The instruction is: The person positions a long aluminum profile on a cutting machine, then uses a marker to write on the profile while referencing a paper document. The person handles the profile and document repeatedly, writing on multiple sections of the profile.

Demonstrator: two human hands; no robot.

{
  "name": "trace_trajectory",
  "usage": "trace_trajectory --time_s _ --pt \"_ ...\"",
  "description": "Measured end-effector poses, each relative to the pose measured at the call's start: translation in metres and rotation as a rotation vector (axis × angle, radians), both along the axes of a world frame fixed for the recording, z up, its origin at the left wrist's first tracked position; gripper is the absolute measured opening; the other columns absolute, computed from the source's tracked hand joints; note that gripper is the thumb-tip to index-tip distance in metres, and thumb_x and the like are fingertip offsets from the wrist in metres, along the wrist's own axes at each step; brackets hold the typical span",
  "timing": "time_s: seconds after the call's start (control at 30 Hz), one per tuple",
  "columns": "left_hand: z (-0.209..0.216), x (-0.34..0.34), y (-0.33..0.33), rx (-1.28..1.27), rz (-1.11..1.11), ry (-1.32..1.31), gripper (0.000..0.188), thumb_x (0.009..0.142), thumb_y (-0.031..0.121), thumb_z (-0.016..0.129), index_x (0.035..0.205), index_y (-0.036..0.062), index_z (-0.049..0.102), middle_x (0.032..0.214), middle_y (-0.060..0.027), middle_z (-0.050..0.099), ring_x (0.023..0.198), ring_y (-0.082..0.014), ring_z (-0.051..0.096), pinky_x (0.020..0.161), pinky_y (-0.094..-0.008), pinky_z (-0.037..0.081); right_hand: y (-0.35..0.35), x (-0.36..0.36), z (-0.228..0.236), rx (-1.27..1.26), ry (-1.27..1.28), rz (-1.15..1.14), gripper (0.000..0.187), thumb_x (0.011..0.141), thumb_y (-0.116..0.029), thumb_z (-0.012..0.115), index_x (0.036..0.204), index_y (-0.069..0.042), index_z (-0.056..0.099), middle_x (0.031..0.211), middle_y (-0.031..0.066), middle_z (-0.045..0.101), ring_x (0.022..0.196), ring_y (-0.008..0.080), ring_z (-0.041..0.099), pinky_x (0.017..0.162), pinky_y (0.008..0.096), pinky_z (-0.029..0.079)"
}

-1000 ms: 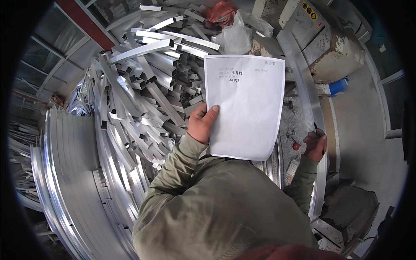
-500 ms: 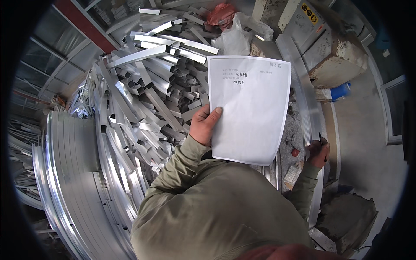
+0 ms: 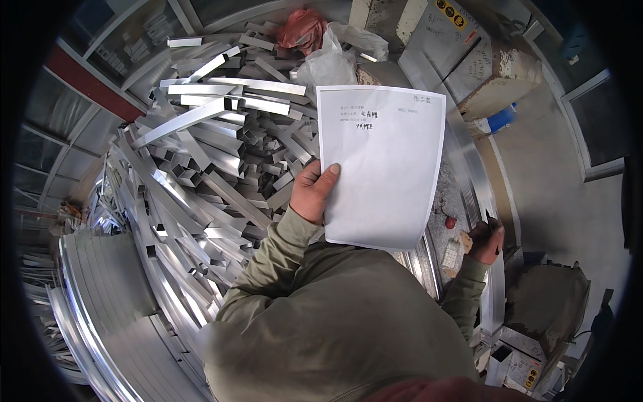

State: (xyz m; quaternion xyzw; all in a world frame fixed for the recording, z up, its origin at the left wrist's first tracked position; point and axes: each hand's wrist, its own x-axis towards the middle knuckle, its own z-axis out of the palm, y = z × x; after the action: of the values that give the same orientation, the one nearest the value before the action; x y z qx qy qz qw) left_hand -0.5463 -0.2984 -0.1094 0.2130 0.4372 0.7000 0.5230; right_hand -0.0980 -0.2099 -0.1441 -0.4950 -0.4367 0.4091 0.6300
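Note:
My left hand (image 3: pixel 311 194) grips the left edge of a white sheet of paper (image 3: pixel 382 181), its thumb lying over the front. A few printed lines and some dark handwriting show near the top of the sheet. Lower and to the right, my right hand (image 3: pixel 486 242) is closed around a thin dark pen (image 3: pixel 487 215), whose tip points up and away; most of it is hidden by the fingers. That hand is beside a long ribbed metal rail (image 3: pixel 494 285) and a small pale block (image 3: pixel 454 254). A small red round thing (image 3: pixel 450 222) lies just beyond.
A big heap of silvery metal tubes (image 3: pixel 228 141) fills the left and far side. Long flat profiles (image 3: pixel 100 275) are stacked at the near left. Red (image 3: pixel 303 31) and clear plastic bags (image 3: pixel 333 67) lie behind the heap. A worn grey machine housing (image 3: pixel 462 60) stands far right.
The view has turned, so the tubes and machine sit further left. The paper stays in my left hand, and the pen stays in my right, which appears slightly lower.

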Motion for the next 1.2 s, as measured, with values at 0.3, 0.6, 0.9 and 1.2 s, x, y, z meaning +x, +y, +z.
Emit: trace_trajectory --time_s 0.3,0.6,0.9,1.2 --pt "-0.005 -0.028 0.015 0.007 -0.039 -0.022 0.029 0.104 0.021 0.069 0.122 -0.0013 0.071 0.106 -0.0055 0.075 0.090 -0.0111 0.067 0.082 -0.0299 0.055 -0.006 -0.010 -0.009 -0.037 0.012 -0.046 0.066 0.105 -0.056 0.057 0.130 0.005 0.056 0.086 0.0114 0.067 0.069 0.0172 0.062 0.065 0.0327 0.052" --pt "-0.021 -0.044 0.011 0.044 -0.044 0.048 0.031 0.104 0.019 0.068 0.126 -0.0030 0.068 0.119 -0.0125 0.074 0.103 -0.0178 0.069 0.094 -0.0344 0.054 0.070 -0.027 0.020 -0.007 -0.038 -0.118 0.056 0.108 -0.054 0.052 0.123 -0.003 0.068 0.088 0.0069 0.066 0.069 0.0123 0.057 0.065 0.0293 0.050" --pt "-0.032 -0.046 0.003 -0.012 -0.021 0.060 0.031 0.103 0.018 0.067 0.127 -0.0020 0.066 0.120 -0.0130 0.073 0.104 -0.0197 0.068 0.095 -0.0364 0.054 0.150 -0.017 -0.003 0.002 -0.078 -0.113 0.021 0.099 -0.016 0.068 0.113 -0.001 0.070 0.090 0.0041 0.067 0.077 0.0132 0.062 0.073 0.0292 0.053" --pt "-0.029 -0.047 0.001 -0.080 0.005 0.088 0.033 0.104 0.018 0.066 0.129 -0.0031 0.065 0.120 -0.0127 0.073 0.103 -0.0197 0.068 0.093 -0.0362 0.054 0.209 -0.016 -0.049 -0.154 -0.163 -0.247 0.021 0.089 -0.018 0.074 0.106 -0.005 0.073 0.085 0.0055 0.070 0.071 0.0133 0.063 0.064 0.0317 0.053"
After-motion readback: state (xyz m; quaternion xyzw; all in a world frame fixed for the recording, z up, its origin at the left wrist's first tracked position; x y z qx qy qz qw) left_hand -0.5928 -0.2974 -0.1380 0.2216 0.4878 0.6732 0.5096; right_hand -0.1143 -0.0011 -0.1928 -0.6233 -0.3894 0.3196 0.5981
